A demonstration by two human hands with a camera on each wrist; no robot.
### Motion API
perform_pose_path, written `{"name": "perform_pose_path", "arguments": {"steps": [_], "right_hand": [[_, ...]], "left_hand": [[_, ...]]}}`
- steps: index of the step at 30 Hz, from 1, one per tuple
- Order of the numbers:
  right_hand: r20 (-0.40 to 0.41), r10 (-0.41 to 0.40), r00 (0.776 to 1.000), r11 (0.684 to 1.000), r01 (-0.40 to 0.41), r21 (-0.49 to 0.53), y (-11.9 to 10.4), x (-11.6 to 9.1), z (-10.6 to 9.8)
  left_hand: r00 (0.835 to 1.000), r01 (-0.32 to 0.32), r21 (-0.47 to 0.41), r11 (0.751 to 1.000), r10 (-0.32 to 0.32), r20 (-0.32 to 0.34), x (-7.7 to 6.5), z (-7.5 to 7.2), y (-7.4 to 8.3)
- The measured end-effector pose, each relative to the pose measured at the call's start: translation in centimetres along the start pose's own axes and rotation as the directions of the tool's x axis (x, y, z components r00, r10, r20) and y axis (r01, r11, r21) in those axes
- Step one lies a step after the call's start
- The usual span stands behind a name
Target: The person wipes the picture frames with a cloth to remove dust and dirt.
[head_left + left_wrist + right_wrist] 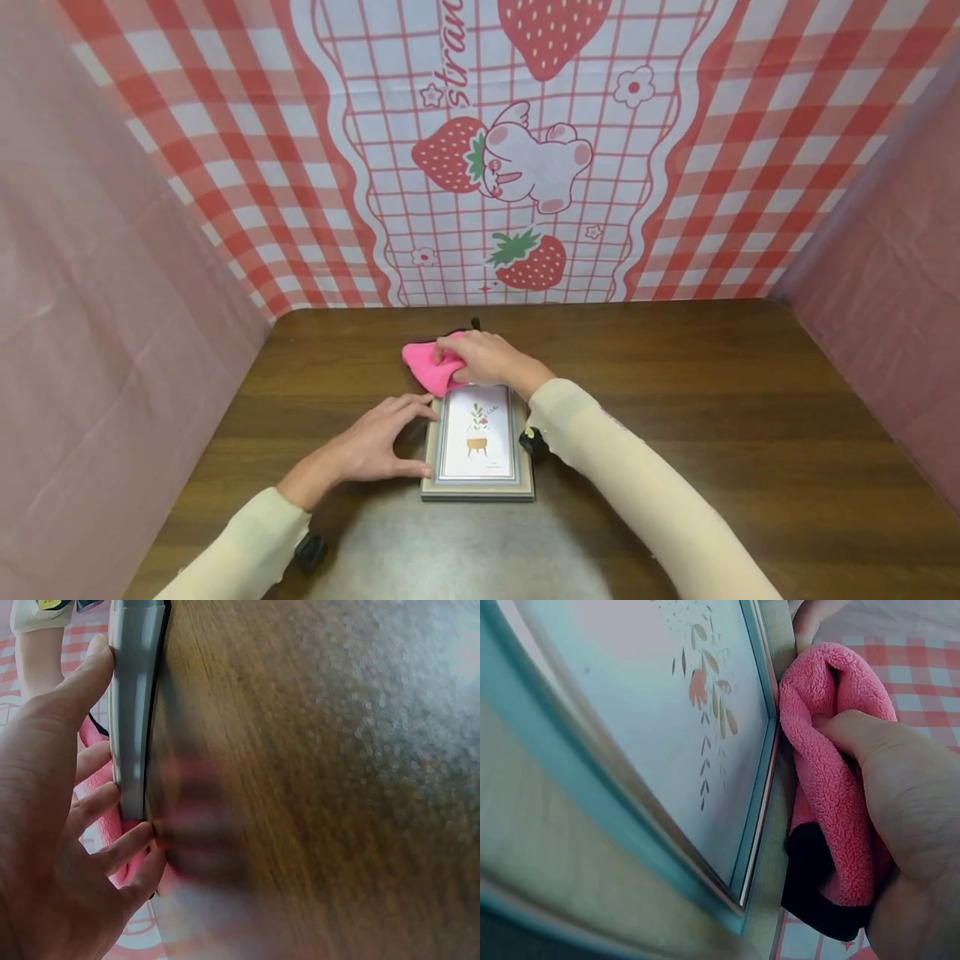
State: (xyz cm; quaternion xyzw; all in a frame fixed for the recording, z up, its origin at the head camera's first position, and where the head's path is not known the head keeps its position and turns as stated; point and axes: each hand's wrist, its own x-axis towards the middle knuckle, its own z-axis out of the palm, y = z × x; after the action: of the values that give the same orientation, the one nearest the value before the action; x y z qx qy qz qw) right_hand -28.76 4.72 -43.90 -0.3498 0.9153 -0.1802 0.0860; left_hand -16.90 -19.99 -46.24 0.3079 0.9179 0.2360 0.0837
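A picture frame with a potted-plant print lies flat on the wooden table. Along its left side, my left hand rests with thumb and fingers spread apart, fingertips touching the edge. In the left wrist view, the thumb and fingers of that hand meet the frame's grey side. My right hand grips a pink fluffy cloth at the far end of the frame. Up close in the right wrist view, the thumb presses into the folded cloth, which has a black trim and bears against the frame's border.
The brown table extends to both sides of the frame. Behind it hangs a red-and-white checked cloth with strawberries, and pink drapes stand at the left and right. Dark wrist devices sit below both sleeves.
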Motion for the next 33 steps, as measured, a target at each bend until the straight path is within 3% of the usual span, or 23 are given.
{"name": "perform_pose_path", "arguments": {"steps": [8, 22, 33], "right_hand": [[0.001, -0.004, 1.0, 1.0, 0.004, 0.007, 1.6, -1.5, -0.5], [-0.007, 0.021, 1.0, 0.998, -0.02, 0.057, 5.8, -5.8, -2.6], [-0.035, 0.042, 0.999, 0.998, -0.04, 0.049, 6.4, -6.4, -2.3]], "left_hand": [[1.0, 0.015, -0.013, 1.0, -0.015, 0.015, -0.1, 0.0, 0.2], [1.0, 0.017, -0.008, 1.0, -0.017, 0.012, -0.2, -0.1, 0.1], [1.0, 0.011, 0.001, 1.0, -0.011, 0.008, -0.2, 0.0, 0.0]]}}
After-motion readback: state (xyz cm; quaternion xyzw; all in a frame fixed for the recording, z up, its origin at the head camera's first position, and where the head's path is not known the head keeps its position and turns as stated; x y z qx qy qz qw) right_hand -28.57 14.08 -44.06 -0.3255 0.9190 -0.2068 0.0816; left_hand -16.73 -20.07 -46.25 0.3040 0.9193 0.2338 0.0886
